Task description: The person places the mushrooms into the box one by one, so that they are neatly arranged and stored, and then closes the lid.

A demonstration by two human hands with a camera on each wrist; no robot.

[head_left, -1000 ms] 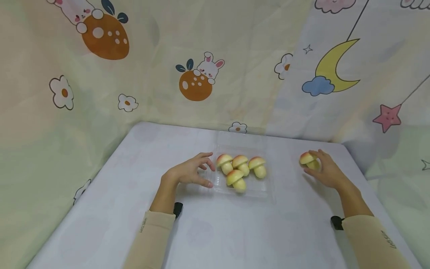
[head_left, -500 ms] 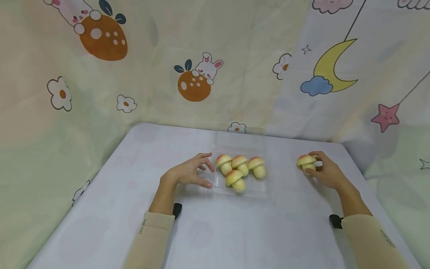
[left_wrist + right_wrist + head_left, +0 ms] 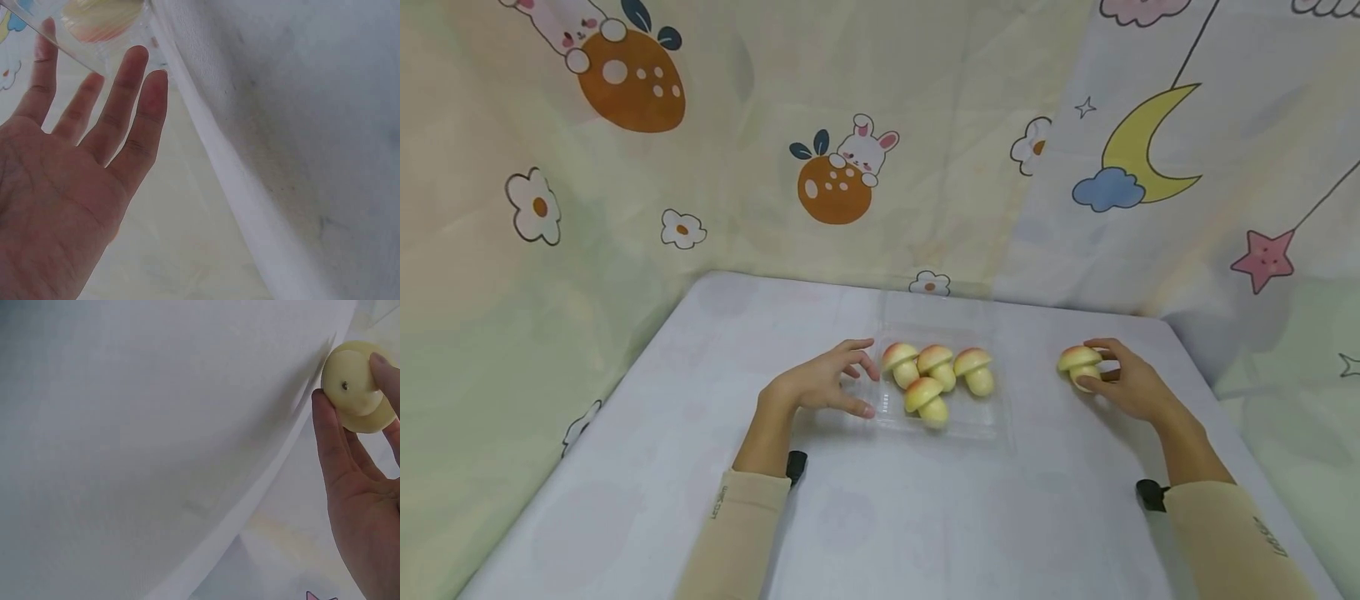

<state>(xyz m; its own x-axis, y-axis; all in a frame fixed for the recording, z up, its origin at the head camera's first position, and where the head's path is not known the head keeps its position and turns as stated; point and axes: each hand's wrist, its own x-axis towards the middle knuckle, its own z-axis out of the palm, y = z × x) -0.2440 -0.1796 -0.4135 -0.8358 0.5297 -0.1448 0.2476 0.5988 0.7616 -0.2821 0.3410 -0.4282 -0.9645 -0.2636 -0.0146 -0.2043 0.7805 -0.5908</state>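
Note:
My right hand [image 3: 1129, 382] pinches a toy mushroom [image 3: 1077, 361] with a red-tinged yellow cap and pale stem, at the right of the table. In the right wrist view the mushroom's stem end [image 3: 350, 378], with a small dark dot, faces the camera between thumb and fingers. Several similar mushrooms [image 3: 973, 367] lie in a clear plastic box [image 3: 977, 419] at the middle of the table. My left hand [image 3: 827, 382] is at the box's left side, fingers spread and slightly bent, thumb apart. The left wrist view shows those fingers [image 3: 128, 94] right by the clear box wall.
A clear lid [image 3: 936, 313] extends from the back of the box toward the far edge of the white-covered table [image 3: 880, 517]. Behind hangs a cloth backdrop [image 3: 947, 167] with cartoon prints. Dark wrist cameras [image 3: 1150, 495] show at both sleeves.
The mushroom in my right hand has shifted slightly left and turned so its stem shows more. My left hand and the box have stayed in place.

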